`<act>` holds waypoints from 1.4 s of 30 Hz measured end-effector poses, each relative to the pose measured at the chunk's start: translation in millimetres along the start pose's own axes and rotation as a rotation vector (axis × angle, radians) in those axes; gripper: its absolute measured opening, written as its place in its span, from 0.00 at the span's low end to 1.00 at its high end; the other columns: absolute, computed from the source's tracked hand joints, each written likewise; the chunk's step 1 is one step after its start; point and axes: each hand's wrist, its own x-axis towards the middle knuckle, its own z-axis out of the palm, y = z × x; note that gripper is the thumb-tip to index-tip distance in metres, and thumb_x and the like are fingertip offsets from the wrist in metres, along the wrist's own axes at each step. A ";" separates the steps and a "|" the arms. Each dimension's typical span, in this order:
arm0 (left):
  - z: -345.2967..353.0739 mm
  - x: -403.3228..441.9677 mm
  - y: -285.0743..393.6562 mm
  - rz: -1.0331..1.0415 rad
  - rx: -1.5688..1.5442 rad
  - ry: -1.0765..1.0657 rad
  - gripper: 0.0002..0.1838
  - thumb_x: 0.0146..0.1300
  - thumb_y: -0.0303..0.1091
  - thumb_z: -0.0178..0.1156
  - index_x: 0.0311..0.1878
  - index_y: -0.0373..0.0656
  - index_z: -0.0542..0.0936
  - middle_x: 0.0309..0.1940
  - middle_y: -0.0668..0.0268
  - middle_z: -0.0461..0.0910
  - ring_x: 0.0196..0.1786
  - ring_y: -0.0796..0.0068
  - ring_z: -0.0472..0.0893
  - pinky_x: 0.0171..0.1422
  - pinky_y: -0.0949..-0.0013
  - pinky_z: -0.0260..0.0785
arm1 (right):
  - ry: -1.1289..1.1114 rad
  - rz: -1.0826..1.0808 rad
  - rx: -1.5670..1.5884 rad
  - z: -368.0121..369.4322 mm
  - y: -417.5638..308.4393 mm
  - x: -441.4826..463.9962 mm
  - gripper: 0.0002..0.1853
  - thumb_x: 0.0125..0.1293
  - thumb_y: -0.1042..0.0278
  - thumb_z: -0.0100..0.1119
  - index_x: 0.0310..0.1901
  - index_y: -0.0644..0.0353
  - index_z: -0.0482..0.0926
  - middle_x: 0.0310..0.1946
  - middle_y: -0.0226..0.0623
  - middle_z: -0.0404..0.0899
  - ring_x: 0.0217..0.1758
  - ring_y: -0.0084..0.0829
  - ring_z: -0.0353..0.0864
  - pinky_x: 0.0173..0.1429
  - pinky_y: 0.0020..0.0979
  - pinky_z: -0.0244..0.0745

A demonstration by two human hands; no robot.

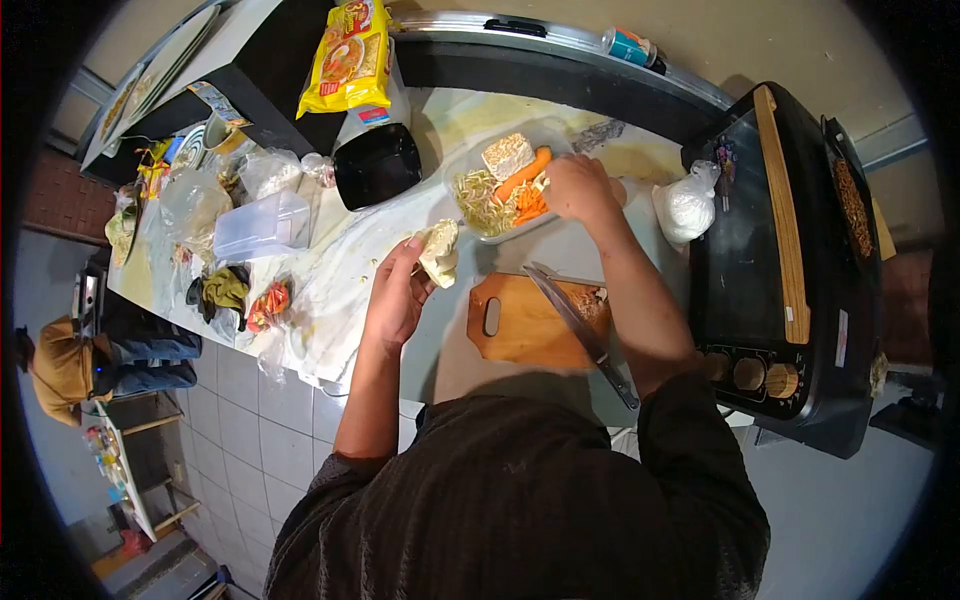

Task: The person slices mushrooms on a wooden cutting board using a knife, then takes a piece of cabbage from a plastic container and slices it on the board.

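Note:
My left hand grips a pale green-white piece of cabbage between thumb and fingers, above the marble counter. At the right end of a clear plastic container, my right hand is bent down with its fingers curled. Its fingertips, and anything in them, are hidden. The container holds bean sprouts, a whole carrot, cut carrot and a pale, lumpy block. Nearer to me, a knife lies across the wooden cutting board, with brownish scraps beside the blade.
A black oven stands at the right, a white plastic bag beside it. To the left are a black container, a clear tub, plastic bags and a yellow noodle pack. Another person is at far left.

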 end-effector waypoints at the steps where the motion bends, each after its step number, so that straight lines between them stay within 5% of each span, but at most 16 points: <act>1: 0.3 0.3 0.3 0.001 0.000 0.000 0.29 0.78 0.49 0.53 0.66 0.31 0.72 0.57 0.53 0.81 0.56 0.61 0.83 0.63 0.62 0.76 | 0.001 0.000 0.000 -5.2 3.1 -3.5 0.13 0.60 0.67 0.60 0.42 0.59 0.88 0.47 0.48 0.86 0.55 0.47 0.84 0.61 0.44 0.77; 7: 14.0 7.8 7.2 0.006 0.033 -0.023 0.27 0.78 0.48 0.53 0.66 0.32 0.73 0.57 0.55 0.81 0.55 0.64 0.83 0.62 0.63 0.75 | 0.235 -0.053 0.385 -19.9 31.4 -29.9 0.14 0.64 0.65 0.60 0.46 0.63 0.84 0.45 0.46 0.83 0.55 0.46 0.81 0.61 0.42 0.74; 9: 28.2 15.9 15.5 0.063 0.081 -0.055 0.19 0.77 0.42 0.58 0.58 0.35 0.78 0.47 0.63 0.84 0.50 0.76 0.83 0.59 0.70 0.74 | 0.396 -0.145 0.694 -14.0 36.6 -43.3 0.12 0.65 0.65 0.63 0.46 0.63 0.83 0.41 0.45 0.84 0.49 0.42 0.83 0.56 0.38 0.76; 11: 44.0 27.8 22.0 0.081 0.131 -0.048 0.19 0.74 0.42 0.61 0.56 0.35 0.80 0.44 0.64 0.84 0.47 0.77 0.82 0.56 0.70 0.74 | 0.364 -0.066 0.778 -16.8 36.7 -63.6 0.12 0.66 0.65 0.63 0.46 0.63 0.83 0.39 0.44 0.84 0.46 0.40 0.84 0.53 0.36 0.77; 14: 63.3 55.9 21.5 0.280 0.560 -0.050 0.20 0.72 0.44 0.65 0.55 0.34 0.81 0.44 0.64 0.84 0.46 0.76 0.82 0.53 0.69 0.75 | 0.360 0.032 0.839 -20.0 37.8 -98.3 0.11 0.66 0.66 0.63 0.46 0.63 0.82 0.34 0.43 0.84 0.38 0.36 0.84 0.47 0.34 0.78; 17: 80.3 82.8 8.6 0.384 0.719 -0.090 0.23 0.66 0.45 0.69 0.53 0.33 0.83 0.44 0.58 0.84 0.45 0.69 0.83 0.51 0.65 0.76 | 0.341 0.129 0.844 -13.1 42.1 -131.8 0.12 0.65 0.65 0.64 0.45 0.63 0.82 0.34 0.46 0.85 0.37 0.39 0.86 0.45 0.36 0.79; 20: 81.3 95.3 -5.1 0.704 1.194 -0.023 0.27 0.59 0.47 0.72 0.53 0.32 0.84 0.44 0.44 0.83 0.46 0.48 0.84 0.52 0.57 0.77 | 0.302 0.222 0.874 -6.7 46.1 -164.6 0.13 0.63 0.65 0.65 0.45 0.63 0.82 0.36 0.49 0.86 0.39 0.43 0.88 0.45 0.38 0.80; 29: 80.7 70.6 -9.7 0.719 1.418 0.022 0.29 0.66 0.50 0.68 0.59 0.35 0.81 0.51 0.45 0.83 0.52 0.45 0.84 0.56 0.54 0.77 | 0.264 0.395 1.040 19.4 45.8 -238.8 0.12 0.65 0.67 0.63 0.48 0.62 0.81 0.34 0.45 0.85 0.38 0.36 0.86 0.47 0.38 0.80; 31: 72.6 62.4 -13.1 0.990 1.421 0.073 0.27 0.64 0.45 0.69 0.59 0.34 0.80 0.49 0.45 0.82 0.55 0.45 0.82 0.60 0.53 0.75 | 0.445 0.216 0.975 34.7 42.1 -243.2 0.10 0.67 0.70 0.62 0.47 0.63 0.81 0.33 0.35 0.84 0.35 0.23 0.80 0.42 0.29 0.76; 35: 61.8 30.9 -13.5 0.919 1.292 0.049 0.23 0.63 0.40 0.71 0.55 0.34 0.82 0.49 0.48 0.82 0.55 0.48 0.81 0.60 0.54 0.74 | 0.364 0.224 1.031 44.8 19.2 -256.0 0.10 0.68 0.70 0.62 0.48 0.63 0.83 0.33 0.34 0.84 0.37 0.23 0.82 0.44 0.29 0.77; 37: 49.3 18.8 -22.9 0.806 1.239 0.036 0.19 0.62 0.38 0.71 0.52 0.35 0.84 0.48 0.49 0.82 0.51 0.52 0.83 0.55 0.57 0.76 | 0.201 0.228 1.206 53.5 5.0 -257.2 0.10 0.68 0.70 0.61 0.48 0.62 0.83 0.33 0.34 0.84 0.38 0.24 0.84 0.44 0.30 0.78; 42: 19.8 -15.6 -49.1 0.484 1.248 -0.050 0.18 0.66 0.43 0.67 0.49 0.38 0.85 0.32 0.57 0.86 0.30 0.63 0.84 0.40 0.63 0.77 | 0.173 0.144 1.011 52.2 -36.1 -268.0 0.10 0.67 0.70 0.61 0.47 0.64 0.83 0.36 0.47 0.86 0.37 0.40 0.86 0.44 0.36 0.79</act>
